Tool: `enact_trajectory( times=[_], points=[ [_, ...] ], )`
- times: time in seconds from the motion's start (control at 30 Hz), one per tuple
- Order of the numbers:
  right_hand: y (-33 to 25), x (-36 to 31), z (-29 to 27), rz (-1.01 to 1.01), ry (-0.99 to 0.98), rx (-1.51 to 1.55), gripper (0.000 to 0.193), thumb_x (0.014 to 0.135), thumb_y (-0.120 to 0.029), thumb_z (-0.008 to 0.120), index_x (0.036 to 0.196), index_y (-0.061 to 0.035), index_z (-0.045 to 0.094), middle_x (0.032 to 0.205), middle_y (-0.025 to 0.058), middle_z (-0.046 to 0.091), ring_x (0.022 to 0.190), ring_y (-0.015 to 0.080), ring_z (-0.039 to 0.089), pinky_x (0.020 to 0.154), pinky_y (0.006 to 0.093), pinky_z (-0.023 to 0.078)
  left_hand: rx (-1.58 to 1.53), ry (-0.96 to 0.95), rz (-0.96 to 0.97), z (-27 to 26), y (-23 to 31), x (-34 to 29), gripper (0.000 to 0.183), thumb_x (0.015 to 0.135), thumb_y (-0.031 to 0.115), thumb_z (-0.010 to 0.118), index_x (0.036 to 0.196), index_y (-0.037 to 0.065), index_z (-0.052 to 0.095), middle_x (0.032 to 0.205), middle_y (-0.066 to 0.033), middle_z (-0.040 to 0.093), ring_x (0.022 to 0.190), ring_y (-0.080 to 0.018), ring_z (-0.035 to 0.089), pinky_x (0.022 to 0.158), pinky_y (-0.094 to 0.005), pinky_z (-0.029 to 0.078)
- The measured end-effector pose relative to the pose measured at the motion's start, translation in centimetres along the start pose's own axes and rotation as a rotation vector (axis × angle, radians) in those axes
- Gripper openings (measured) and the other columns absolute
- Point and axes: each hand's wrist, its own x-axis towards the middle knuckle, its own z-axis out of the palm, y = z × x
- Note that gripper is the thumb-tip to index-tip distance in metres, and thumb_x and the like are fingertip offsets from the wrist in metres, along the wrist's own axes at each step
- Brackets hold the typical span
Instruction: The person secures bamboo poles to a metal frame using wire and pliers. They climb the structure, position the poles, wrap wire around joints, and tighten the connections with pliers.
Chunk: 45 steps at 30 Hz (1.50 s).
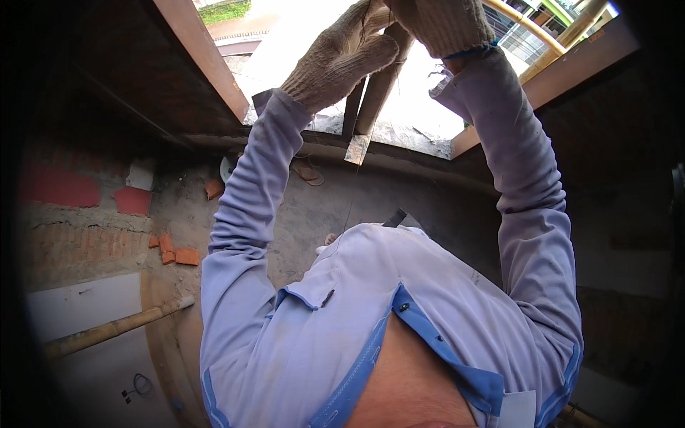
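Observation:
Both my hands are raised at the top of the head view, in dirty off-white knitted gloves. My left hand (341,60) has its fingers pressed together at the upper edge, with a thin dark wire (364,25) running along them. Close beside it, my right hand (451,27) is cut off by the picture's edge, so its fingers are hidden. Between and behind the hands slants a wooden bar (382,89), its lower end reaching over the sill. A thin line hangs from there down toward my shirt.
A brown wooden frame (207,57) borders the bright opening; its other side (581,71) stands at right. Broken red bricks (187,256) lie on the floor at left, near a bamboo pole (118,328). A sandal (308,173) lies below the sill. Outside are bamboo poles (571,36).

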Motion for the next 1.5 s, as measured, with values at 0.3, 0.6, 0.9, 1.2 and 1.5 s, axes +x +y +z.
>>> enact_trajectory(
  times=[0.3,0.6,0.9,1.2,1.5],
  points=[
    [-0.2,-3.5,-0.3,-0.377,0.317,-1.0,0.025,0.103,-0.02,0.064,0.115,0.0021,0.067,0.098,0.0102,0.066,0.086,0.0209,0.062,0.075,0.0334,0.051,-0.574,0.378,0.071,-3.4,0.8,2.6,0.028,0.11,0.032,0.054,0.105,0.006,0.062,0.075,-0.0026,0.054,0.074,-0.0207,0.062,0.087,-0.0548,0.061],
    [11.1,-10.8,-9.8,0.267,-0.081,-0.537,0.034,0.096,-0.021,0.065,0.122,-0.0005,0.074,0.115,0.0145,0.076,0.103,0.0224,0.07,0.094,0.0351,0.055,-0.529,0.661,0.17,-3.5,0.0,4.5,0.022,0.106,0.03,0.06,0.097,0.01,0.061,0.072,-0.002,0.052,0.069,-0.0196,0.058,0.084,-0.0532,0.062],
    [11.6,-13.3,-11.0,0.46,-0.345,-0.098,0.044,0.095,-0.022,0.07,0.132,0.0002,0.068,0.126,0.0133,0.071,0.114,0.0193,0.067,0.103,0.0345,0.052,-0.738,1.049,0.155,-2.4,-1.6,3.6,0.03,0.103,0.04,0.059,0.092,0.012,0.059,0.063,-0.0011,0.049,0.068,-0.0239,0.061,0.089,-0.0559,0.061],
    [11.7,-13.0,-13.5,0.553,0.062,0.588,0.023,0.104,-0.022,0.065,0.109,0.0001,0.067,0.113,0.0146,0.07,0.104,0.0228,0.071,0.095,0.041,0.058,-0.793,1.118,-0.092,-2.0,-4.4,0.2,0.039,0.108,0.045,0.049,0.083,0.017,0.057,0.054,0.0066,0.038,0.044,-0.0108,0.034,0.045,-0.0276,0.035],
    [6.4,-8.1,-18.6,-0.477,-0.465,-1.185,0.012,0.085,-0.001,0.064,0.097,-0.0039,0.065,0.108,0.0094,0.068,0.082,0.0308,0.071,0.072,0.038,0.06,-0.929,0.865,-0.159,-2.5,-4.2,0.8,0.036,0.106,0.039,0.053,0.082,0.013,0.06,0.054,0.0052,0.036,0.047,-0.0115,0.031,0.046,-0.0301,0.028]
  ],
)
